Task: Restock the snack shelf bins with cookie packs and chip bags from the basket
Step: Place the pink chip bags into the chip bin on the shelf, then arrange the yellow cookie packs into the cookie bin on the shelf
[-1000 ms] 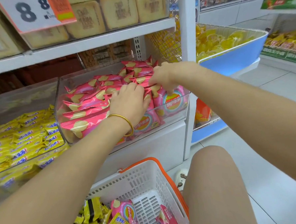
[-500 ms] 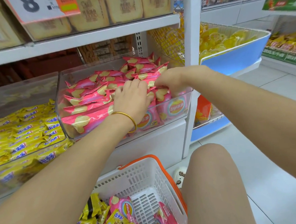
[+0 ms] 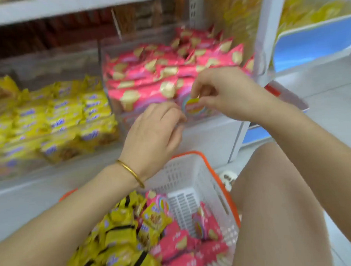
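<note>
Pink chip bags [image 3: 167, 72] fill a clear shelf bin [image 3: 202, 119]. To its left, yellow cookie packs [image 3: 57, 110] lie in another clear bin. Below stands a white basket with an orange rim [image 3: 220, 183], holding yellow cookie packs [image 3: 119, 237] and pink chip bags [image 3: 186, 246]. My left hand [image 3: 156, 129], with a gold bangle, hangs loosely curled in front of the pink bin and holds nothing. My right hand [image 3: 225, 93] hovers by the bin's front wall, its fingers curled near a round logo seen through the wall; I see nothing in it. The frame is blurred.
A blue bin of yellow sweets [image 3: 312, 44] sits to the right past a white shelf post [image 3: 261, 36]. My bare knee [image 3: 276, 209] is beside the basket on the right. Pale floor tiles [image 3: 336, 108] run right.
Both hands have pulled back out of the pink chip bin and now sit in front of it. The view has tilted down, showing more of the basket.
</note>
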Demonstrator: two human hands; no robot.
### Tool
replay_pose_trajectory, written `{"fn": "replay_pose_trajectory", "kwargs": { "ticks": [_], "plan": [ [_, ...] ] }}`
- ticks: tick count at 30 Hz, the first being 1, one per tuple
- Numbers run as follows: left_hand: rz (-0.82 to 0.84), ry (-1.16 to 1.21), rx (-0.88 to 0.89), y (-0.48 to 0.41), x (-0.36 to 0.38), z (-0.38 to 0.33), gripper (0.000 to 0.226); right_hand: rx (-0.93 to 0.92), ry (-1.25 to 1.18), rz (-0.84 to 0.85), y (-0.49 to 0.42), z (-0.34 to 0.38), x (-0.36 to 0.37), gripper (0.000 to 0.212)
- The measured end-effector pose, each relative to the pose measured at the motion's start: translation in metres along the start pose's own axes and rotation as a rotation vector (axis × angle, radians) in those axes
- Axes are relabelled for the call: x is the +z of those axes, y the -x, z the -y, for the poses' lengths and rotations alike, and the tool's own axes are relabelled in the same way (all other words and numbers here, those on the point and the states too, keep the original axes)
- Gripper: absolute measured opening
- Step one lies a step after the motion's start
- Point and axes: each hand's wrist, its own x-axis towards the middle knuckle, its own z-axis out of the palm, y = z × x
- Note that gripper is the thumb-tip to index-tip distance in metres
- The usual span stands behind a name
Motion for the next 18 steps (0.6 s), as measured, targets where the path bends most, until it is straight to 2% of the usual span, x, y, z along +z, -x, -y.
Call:
{"fn": "replay_pose_trajectory", "kwargs": {
  "ticks": [2, 6, 8, 11, 13, 15, 18],
  "plan": [
    [0.209, 0.01, -0.06, 0.049, 0.006, 0.014, 0.028, -0.043, 0.038, 0.296, 0.006, 0.015, 0.052, 0.021],
    [0.582, -0.005, -0.228, 0.119, 0.025, 0.042, 0.051, -0.062, 0.1, 0.891, 0.019, 0.036, 0.165, 0.027],
    [0.687, -0.059, -0.272, 0.131, 0.028, 0.049, 0.039, -0.122, 0.152, 1.05, 0.029, 0.045, 0.21, 0.026],
    [0.704, -0.113, -0.29, 0.132, 0.029, 0.055, 0.028, -0.155, 0.154, 1.318, 0.044, 0.058, 0.251, 0.03],
    [0.711, -0.155, -0.309, 0.133, 0.027, 0.061, 0.028, -0.222, 0.238, 1.343, 0.044, 0.064, 0.259, 0.038],
    [0.738, -0.217, -0.317, 0.135, 0.021, 0.067, 0.029, -0.264, 0.281, 1.212, 0.036, 0.069, 0.259, 0.038],
    [0.801, -0.258, -0.347, 0.139, 0.015, 0.073, 0.032, -0.2, 0.145, 1.044, 0.022, 0.076, 0.256, 0.035]
  ]
}}
